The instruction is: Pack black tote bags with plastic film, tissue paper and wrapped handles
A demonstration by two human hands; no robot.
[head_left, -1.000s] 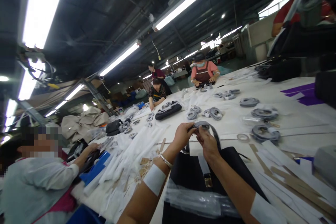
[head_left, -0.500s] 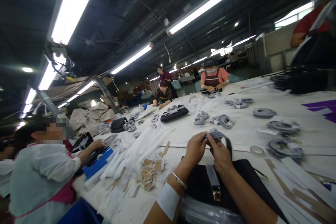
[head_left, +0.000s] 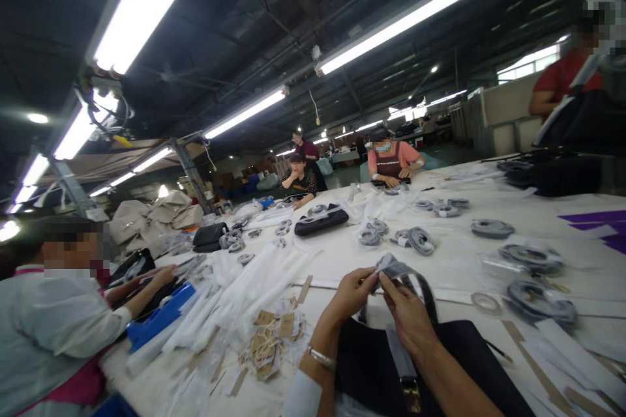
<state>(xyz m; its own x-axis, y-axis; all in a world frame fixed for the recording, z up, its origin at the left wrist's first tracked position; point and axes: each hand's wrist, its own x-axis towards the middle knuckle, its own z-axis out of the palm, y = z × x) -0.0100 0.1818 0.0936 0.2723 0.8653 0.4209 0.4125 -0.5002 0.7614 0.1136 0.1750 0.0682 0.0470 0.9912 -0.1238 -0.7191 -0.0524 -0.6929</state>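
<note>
Grey wrapping (head_left: 391,265) around handle (head_left: 430,303) pinched by both hands (head_left: 409,311); black bag (head_left: 467,352) lying below them

No text, label, brand, number or sign can be read. Surfaces inspected are placed relative to the black bag (head_left: 469,355). On its strap, the metal clasp (head_left: 411,396) shows no legible lettering. To its left, the brown tags (head_left: 267,342) lie heaped on the counter (head_left: 335,257); any print on them is too small to tell. Beyond it, the white wrap (head_left: 401,239) on a grey coil (head_left: 421,241) is illegible. To its right, the tape roll (head_left: 486,303) and the brown card strip (head_left: 535,361) yield no readable characters.
</note>
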